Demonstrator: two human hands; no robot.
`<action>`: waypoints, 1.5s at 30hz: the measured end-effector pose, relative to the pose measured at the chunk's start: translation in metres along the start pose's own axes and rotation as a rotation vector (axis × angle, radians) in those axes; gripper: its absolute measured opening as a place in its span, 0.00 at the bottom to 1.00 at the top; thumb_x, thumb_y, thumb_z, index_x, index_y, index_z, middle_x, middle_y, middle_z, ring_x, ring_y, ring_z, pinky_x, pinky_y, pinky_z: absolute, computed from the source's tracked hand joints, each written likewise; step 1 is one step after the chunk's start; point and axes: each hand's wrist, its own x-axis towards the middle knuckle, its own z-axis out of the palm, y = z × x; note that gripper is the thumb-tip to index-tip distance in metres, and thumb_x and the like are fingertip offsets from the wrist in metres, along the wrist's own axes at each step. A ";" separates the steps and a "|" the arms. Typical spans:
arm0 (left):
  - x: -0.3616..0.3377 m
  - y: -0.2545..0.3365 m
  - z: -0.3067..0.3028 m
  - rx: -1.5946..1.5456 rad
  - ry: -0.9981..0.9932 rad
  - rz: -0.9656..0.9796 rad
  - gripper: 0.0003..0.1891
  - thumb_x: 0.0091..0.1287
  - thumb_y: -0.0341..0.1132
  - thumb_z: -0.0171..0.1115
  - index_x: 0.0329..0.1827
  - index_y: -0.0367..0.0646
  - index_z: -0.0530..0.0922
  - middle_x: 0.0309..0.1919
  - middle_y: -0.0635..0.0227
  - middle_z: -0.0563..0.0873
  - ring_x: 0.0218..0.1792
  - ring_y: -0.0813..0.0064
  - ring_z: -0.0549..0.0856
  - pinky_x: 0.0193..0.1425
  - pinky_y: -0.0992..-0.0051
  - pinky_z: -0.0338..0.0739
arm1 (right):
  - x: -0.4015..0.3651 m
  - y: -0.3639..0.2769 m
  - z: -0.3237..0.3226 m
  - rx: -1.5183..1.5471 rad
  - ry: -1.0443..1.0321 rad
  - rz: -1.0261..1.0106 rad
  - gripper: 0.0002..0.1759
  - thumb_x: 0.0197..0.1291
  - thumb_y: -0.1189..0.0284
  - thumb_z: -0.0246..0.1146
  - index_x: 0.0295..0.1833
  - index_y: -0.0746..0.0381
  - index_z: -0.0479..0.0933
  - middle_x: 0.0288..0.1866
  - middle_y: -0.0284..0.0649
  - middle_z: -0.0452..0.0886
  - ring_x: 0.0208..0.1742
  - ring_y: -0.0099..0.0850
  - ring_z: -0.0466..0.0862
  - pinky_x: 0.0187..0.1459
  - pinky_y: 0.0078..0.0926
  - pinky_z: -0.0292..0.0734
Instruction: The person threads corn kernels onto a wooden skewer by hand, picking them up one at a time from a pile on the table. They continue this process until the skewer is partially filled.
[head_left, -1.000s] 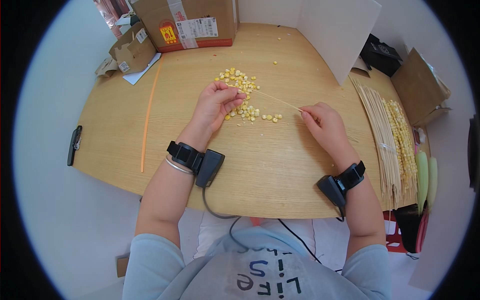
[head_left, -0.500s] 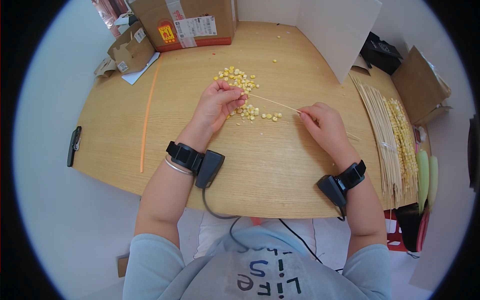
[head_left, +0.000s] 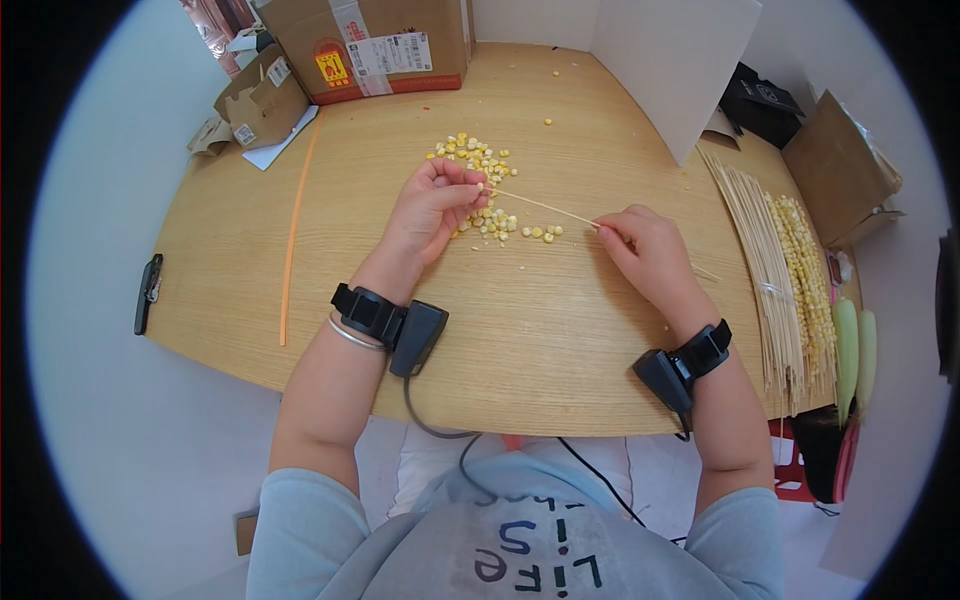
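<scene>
My left hand (head_left: 432,208) pinches a pale corn kernel (head_left: 481,187) between thumb and fingertips, right at the tip of a thin wooden skewer (head_left: 548,207). The skewer slopes down to the right, its other end gripped between the thumb and forefinger of my right hand (head_left: 645,248). Loose yellow corn kernels (head_left: 492,222) lie scattered on the table under and beyond my left hand. A few more kernels (head_left: 541,233) sit in a short row below the skewer. Both wrists wear black strapped devices with cables.
On the right lie a bundle of bare skewers (head_left: 765,270), skewers threaded with corn (head_left: 802,270) and corn cobs in green husk (head_left: 846,345). A white panel (head_left: 670,70) stands behind. Cardboard boxes (head_left: 290,50) are at back left, near an orange strip (head_left: 294,240) and black clip (head_left: 148,293).
My left fingertips have shifted slightly around the kernel at the skewer's tip. My right hand keeps the skewer at nearly the same place and angle.
</scene>
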 end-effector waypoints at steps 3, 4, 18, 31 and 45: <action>0.000 0.000 0.001 0.009 0.010 -0.004 0.12 0.59 0.16 0.59 0.41 0.42 0.70 0.40 0.58 0.82 0.44 0.67 0.84 0.50 0.74 0.82 | 0.000 -0.001 0.000 0.000 0.001 0.003 0.10 0.59 0.69 0.59 0.38 0.61 0.83 0.29 0.41 0.80 0.34 0.39 0.79 0.38 0.36 0.72; -0.001 0.001 0.001 0.011 0.008 -0.004 0.12 0.59 0.17 0.59 0.41 0.42 0.70 0.41 0.58 0.82 0.44 0.67 0.84 0.50 0.74 0.82 | 0.000 -0.001 0.000 0.000 0.001 0.006 0.10 0.59 0.69 0.59 0.38 0.61 0.83 0.29 0.41 0.80 0.34 0.39 0.79 0.38 0.36 0.72; 0.001 -0.001 -0.003 0.050 0.018 0.002 0.12 0.60 0.18 0.60 0.42 0.42 0.71 0.41 0.60 0.83 0.42 0.72 0.82 0.48 0.74 0.79 | 0.000 0.000 0.001 -0.006 0.014 -0.010 0.09 0.58 0.69 0.60 0.36 0.62 0.83 0.29 0.42 0.80 0.34 0.40 0.80 0.38 0.37 0.73; 0.000 -0.002 -0.001 0.066 -0.004 0.020 0.14 0.58 0.18 0.63 0.42 0.44 0.72 0.41 0.62 0.83 0.41 0.73 0.82 0.49 0.74 0.78 | 0.000 -0.001 0.000 -0.018 0.000 -0.012 0.09 0.58 0.69 0.60 0.37 0.62 0.83 0.29 0.42 0.80 0.33 0.40 0.80 0.37 0.36 0.74; -0.001 0.000 0.000 0.050 0.002 0.014 0.13 0.58 0.18 0.63 0.42 0.43 0.72 0.40 0.62 0.83 0.41 0.72 0.82 0.50 0.74 0.79 | 0.000 -0.001 0.000 -0.030 -0.011 -0.003 0.10 0.59 0.69 0.59 0.37 0.62 0.83 0.29 0.42 0.81 0.34 0.40 0.80 0.37 0.36 0.73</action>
